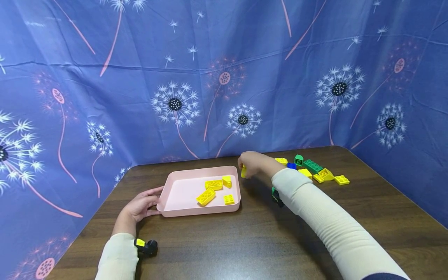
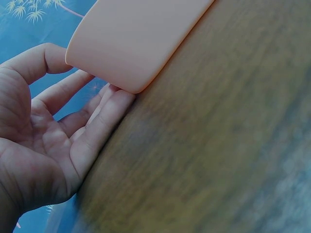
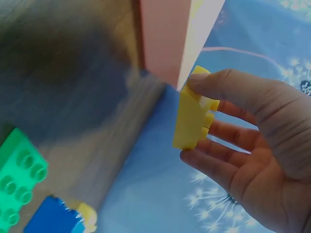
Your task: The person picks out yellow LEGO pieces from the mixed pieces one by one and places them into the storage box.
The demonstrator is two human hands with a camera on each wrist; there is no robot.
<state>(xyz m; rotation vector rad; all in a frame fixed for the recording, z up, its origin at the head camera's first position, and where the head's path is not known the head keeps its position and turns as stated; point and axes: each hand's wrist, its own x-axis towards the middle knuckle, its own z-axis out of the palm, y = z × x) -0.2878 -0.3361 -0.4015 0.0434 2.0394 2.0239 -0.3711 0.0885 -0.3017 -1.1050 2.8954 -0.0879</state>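
In the head view my left forearm rises from the lower left, and my left hand [image 1: 141, 206] lies against the left end of the pink tray [image 1: 199, 212], left of centre. Its fingers are apart and only gently bent, touching the tray's wall without closing round it; the left wrist view shows the palm turned towards the tray.

My right arm, in a cream sleeve [image 1: 332, 214], slants from the lower right corner up to the middle, where my right hand [image 1: 255, 165] hangs bent downward just beyond the tray's right side. Thumb and fingers are clamped on a yellow block [image 3: 188, 121]. In the right wrist view my hand comes in from the right edge, thumb over the block's upper end, fingers behind and below, studs facing my palm. The block sits right by the tray's corner; I cannot tell whether they touch.

Four yellow pieces [image 1: 214, 184] lie inside the tray. On the wooden table [image 1: 196, 245], right of centre, are a long green brick [image 1: 312, 166] and a blue brick [image 1: 291, 165].
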